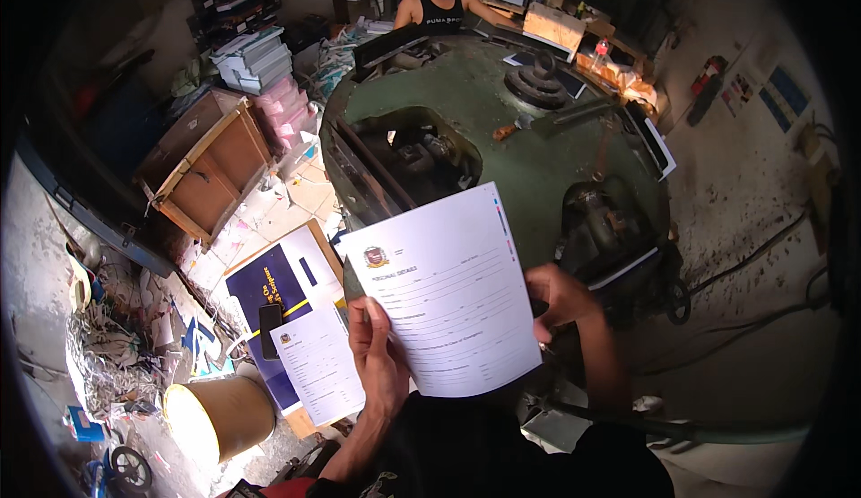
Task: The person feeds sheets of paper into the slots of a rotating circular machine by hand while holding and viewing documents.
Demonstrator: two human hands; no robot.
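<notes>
Left hand [380, 359]: pinching form [448, 296], thumb in front.
Right hand [569, 302]: at form's right edge; grip cannot be told.
Phone [270, 329]: on blue cover [247, 290].

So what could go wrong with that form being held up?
The left hand has its thumb on the face of the printed form, so a harder squeeze might crease it. If it slipped, the form could perhaps land on the green machine table, which has an open cutout. The black phone lies on a blue printed sheet, so it might slide if that sheet were pulled.
</notes>
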